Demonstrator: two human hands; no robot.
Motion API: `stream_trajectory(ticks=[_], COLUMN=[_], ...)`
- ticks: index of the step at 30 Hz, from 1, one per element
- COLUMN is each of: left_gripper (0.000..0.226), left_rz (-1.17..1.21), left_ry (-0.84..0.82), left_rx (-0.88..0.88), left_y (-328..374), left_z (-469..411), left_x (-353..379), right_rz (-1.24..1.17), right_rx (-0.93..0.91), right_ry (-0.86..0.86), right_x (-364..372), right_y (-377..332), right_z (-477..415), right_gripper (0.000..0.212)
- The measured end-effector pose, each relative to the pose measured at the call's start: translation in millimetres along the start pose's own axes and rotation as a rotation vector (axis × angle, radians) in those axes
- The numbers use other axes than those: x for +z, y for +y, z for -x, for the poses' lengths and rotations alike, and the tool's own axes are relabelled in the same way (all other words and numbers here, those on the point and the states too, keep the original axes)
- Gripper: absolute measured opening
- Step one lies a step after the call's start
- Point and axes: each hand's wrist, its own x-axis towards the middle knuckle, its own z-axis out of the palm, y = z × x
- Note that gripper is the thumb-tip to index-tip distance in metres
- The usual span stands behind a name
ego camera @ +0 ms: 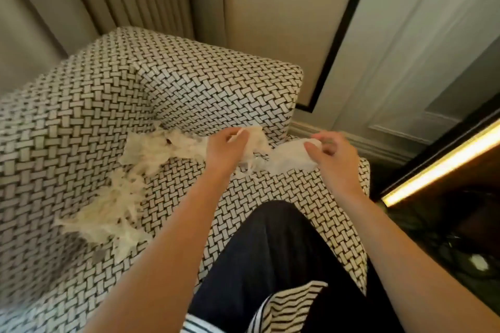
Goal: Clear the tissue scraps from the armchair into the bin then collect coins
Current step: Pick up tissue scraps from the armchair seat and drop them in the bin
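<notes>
Gathering tissue off the armchair seat
My left hand point(227, 147) and right hand point(334, 155), held apart, each pinched tissue scraps point(147, 150) strewn on the armchair point(81, 105). They looked feather-light, soft and tear-prone, so I judged them best bunched whole.

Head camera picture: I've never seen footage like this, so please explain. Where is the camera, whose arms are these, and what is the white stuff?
There is no machine here. The camera sits on a person's head and looks forward and down, so the two bare arms are that person's own. They lean over an armchair covered in a woven pattern; their leg in dark trousers shows below. Torn tissue scraps lie along the back and left side of the seat. The left hand grips some of the scraps, and the right hand has its grip on a tissue wad.
</notes>
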Motion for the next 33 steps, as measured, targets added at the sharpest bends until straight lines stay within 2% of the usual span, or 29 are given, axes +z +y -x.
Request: stream_trajectory(ticks=[3,6,9,13,18,22,24,28,33], left_gripper=[0.028,0.029,0.017,0.031,0.032,0.044,0.048,0.051,0.046], left_rz=[0.1,0.157,0.133,0.064,0.013,-0.068,-0.093,-0.136,-0.18], left_ry=[-0.129,-0.276,-0.377,-0.502,-0.666,-0.843,-0.869,-0.877,-0.876], left_rx=[-0.077,-0.193,-0.248,-0.297,-0.385,-0.39,-0.396,-0.362,-0.315], left_y=[7.8,11.5,13.3,4.7,-7.6,-14.8,-15.4,-16.4,-16.2], left_z=[5.1,12.3,23.4,37.8,62.8,75.5,79.3,80.2,75.9], left_x=[41.6,89.7,135.3,189.6,242.9,263.1,266.7,264.1,251.5], right_rz=[-0.019,-0.045,-0.038,-0.127,-0.195,-0.281,-0.34,-0.432,-0.406], right_rx=[0.158,0.348,0.475,0.626,0.809,0.89,0.925,1.036,1.077], right_ry=[0.091,0.186,0.282,0.366,0.446,0.445,0.454,0.5,0.464], right_x=[-41.5,-80.4,-114.6,-147.6,-184.3,-200.9,-204.9,-205.8,-199.3], right_y=[21.9,49.5,76.7,114.4,153.4,174.3,182.6,187.6,190.1], right_z=[-3.8,-3.0,6.6,27.2,54.1,67.9,71.0,69.9,68.2], right_gripper=[0.013,0.015,0.019,0.017,0.016,0.027,0.031,0.017,0.02])
